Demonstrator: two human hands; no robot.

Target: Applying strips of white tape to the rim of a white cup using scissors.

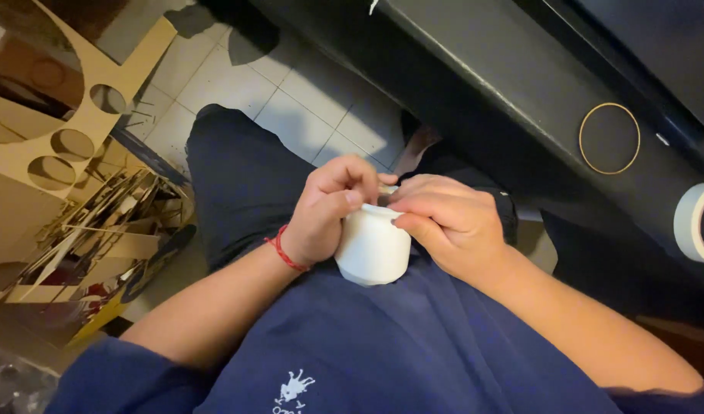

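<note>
Both hands grip a white cup (372, 249) on the lap, w/ left hand (321, 211) closed round its left side and right hand (448, 222) on the rim, fingers maybe pinching tape. Rubber band (609, 138) and tape roll (697, 222) sit near the dark bench's (521, 84) right edge.

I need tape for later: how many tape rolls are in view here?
2. One white tape roll is held in both hands over the lap; another roll sits on the dark table at the right edge, partly cut off.

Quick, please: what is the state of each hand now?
Left hand: closed around the small white cylindrical cup.
Right hand: fingers pinching the cup's rim.
</note>
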